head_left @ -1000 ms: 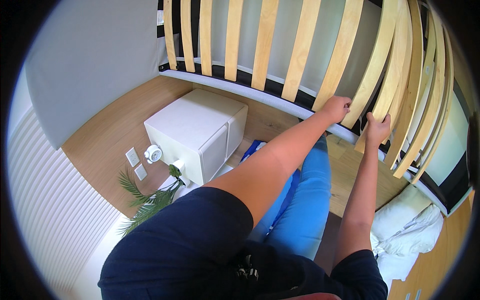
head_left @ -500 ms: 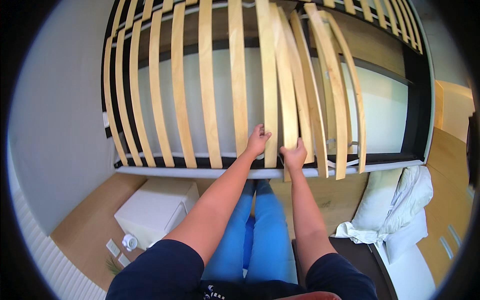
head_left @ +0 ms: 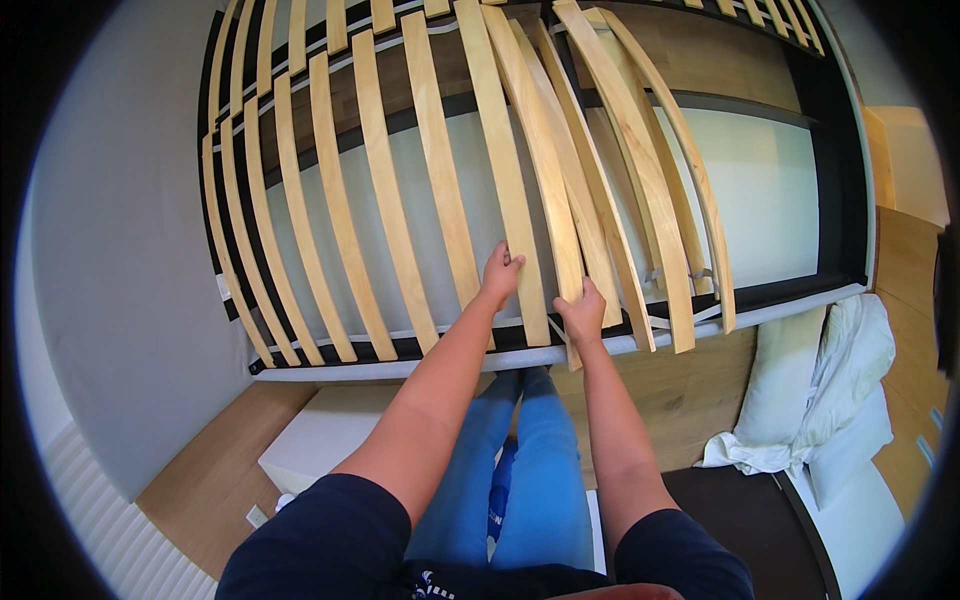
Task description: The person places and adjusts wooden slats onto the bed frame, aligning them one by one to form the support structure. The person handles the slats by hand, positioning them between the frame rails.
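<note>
I am refitting a loose slat (head_left: 520,190) into the bed frame (head_left: 400,362): left grip (head_left: 500,275) lying open on it, right grip (head_left: 582,312) clamped on a neighbouring slat (head_left: 560,200); next it probably needs seating squarely.

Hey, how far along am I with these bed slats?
Done: the slats on the left sit evenly spaced in the frame. In hand: your left hand presses one slat, and your right hand grips a loose slat. Left: the crooked, overlapping slats on the right look unseated.
</note>
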The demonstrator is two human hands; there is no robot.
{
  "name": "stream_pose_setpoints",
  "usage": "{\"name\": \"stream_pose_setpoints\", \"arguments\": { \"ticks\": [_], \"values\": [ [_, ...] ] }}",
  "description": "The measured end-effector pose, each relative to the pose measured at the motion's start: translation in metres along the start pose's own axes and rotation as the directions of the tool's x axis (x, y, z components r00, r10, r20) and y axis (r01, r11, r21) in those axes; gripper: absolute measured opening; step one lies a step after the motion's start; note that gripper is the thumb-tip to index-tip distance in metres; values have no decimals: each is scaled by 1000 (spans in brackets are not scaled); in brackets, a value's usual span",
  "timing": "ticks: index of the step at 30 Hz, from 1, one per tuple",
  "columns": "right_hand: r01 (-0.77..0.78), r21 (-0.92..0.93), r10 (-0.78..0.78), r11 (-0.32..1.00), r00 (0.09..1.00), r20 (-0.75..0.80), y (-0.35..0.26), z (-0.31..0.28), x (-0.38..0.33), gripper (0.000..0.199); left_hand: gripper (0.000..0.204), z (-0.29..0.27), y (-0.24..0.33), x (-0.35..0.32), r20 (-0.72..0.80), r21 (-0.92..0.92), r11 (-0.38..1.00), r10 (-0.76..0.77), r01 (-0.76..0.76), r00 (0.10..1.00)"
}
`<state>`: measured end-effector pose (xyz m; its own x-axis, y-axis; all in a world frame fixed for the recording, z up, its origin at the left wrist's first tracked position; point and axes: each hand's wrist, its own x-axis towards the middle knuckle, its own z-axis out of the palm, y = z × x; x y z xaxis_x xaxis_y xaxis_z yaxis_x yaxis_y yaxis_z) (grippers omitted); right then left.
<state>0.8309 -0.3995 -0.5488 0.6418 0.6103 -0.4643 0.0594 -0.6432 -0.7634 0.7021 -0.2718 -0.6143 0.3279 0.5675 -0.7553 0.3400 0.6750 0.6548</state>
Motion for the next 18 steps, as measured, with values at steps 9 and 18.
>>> {"name": "stream_pose_setpoints", "arguments": {
  "ticks": [9, 18],
  "values": [
    [-16, 51, 19, 999, 999, -42, -2, -2, -2, 32, 36, -3, 11, -10, 47, -107, 990, -93, 97, 995],
    [-26, -62, 21, 998, 997, -72, -10, 3, -7, 37, 33, -8, 6, -5, -25, 25, 999, -32, 32, 999]
  ]
}}
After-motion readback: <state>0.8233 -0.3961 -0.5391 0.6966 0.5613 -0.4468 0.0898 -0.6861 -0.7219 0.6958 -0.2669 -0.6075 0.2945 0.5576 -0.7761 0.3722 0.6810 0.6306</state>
